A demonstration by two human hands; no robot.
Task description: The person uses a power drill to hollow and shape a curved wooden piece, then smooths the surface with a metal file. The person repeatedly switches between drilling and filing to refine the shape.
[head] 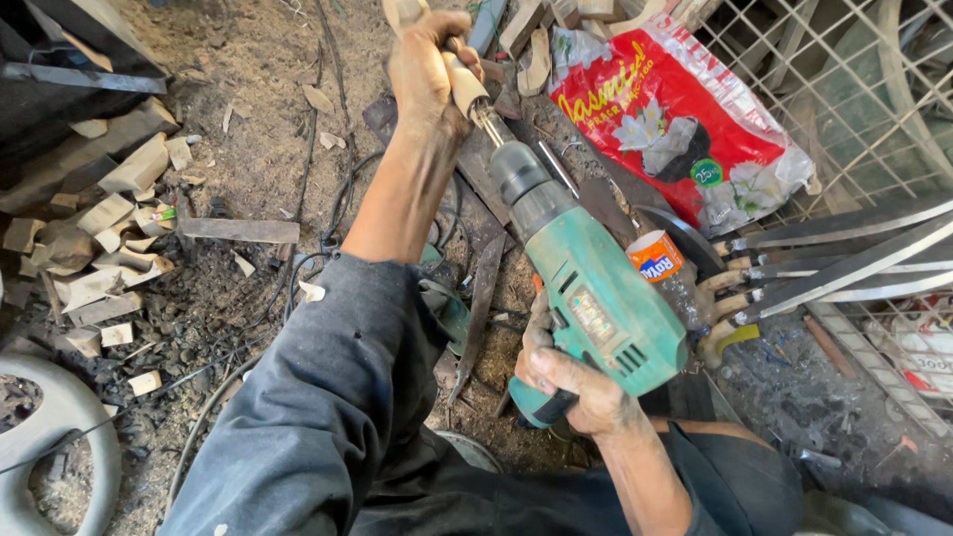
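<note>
My left hand (pixel 425 66) is closed around a pale wooden handle (pixel 465 87) held out in front of me. My right hand (pixel 568 380) grips the handle of a green electric drill (pixel 586 288). The drill's dark chuck (pixel 518 177) points up and away, and its bit (pixel 489 124) meets the near end of the wooden handle. A dark blue sleeve covers my left upper arm (pixel 328 397).
Several long blades with wooden handles (pixel 844 263) lie at the right beside a wire mesh (pixel 844 89). A red plastic bag (pixel 685 119) lies beyond the drill, a small orange-labelled bottle (pixel 657 260) beside it. Wood offcuts (pixel 109 228) litter the dirt floor at left. Cables (pixel 328 208) run across the ground.
</note>
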